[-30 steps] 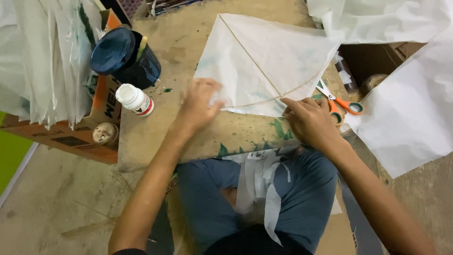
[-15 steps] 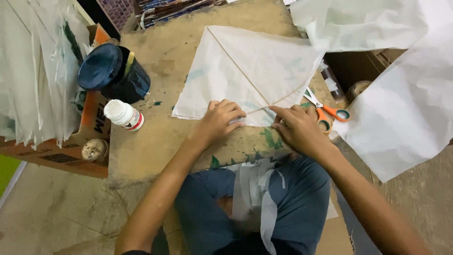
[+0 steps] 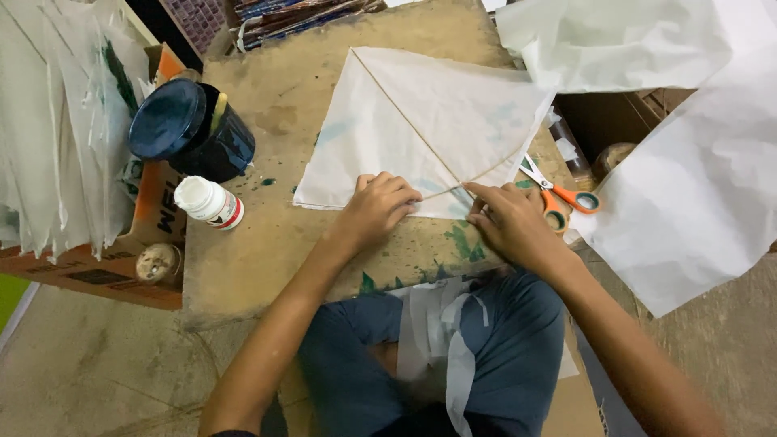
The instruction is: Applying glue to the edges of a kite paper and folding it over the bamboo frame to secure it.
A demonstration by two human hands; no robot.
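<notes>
A white paper kite [image 3: 429, 121] with thin stick spars lies flat on a stained wooden board [image 3: 259, 243]. My left hand [image 3: 380, 206] presses down on the kite's near edge with fingers curled. My right hand [image 3: 506, 220] rests beside it on the same near edge, fingertips touching the paper close to where the bowed stick meets the straight one. Neither hand lifts anything. Orange-handled scissors [image 3: 562, 194] lie just right of my right hand.
A dark blue jar [image 3: 190, 129] with a stick in it and a small white bottle [image 3: 209, 202] stand at the board's left. Stacked white kites [image 3: 57, 121] hang left over a cardboard box [image 3: 105, 259]. Large white paper sheets [image 3: 688, 162] lie right. Paper strips [image 3: 441, 340] rest on my lap.
Both hands have drawn closer together along the kite's near edge, the left sliding right toward the spar crossing. The view has shifted slightly.
</notes>
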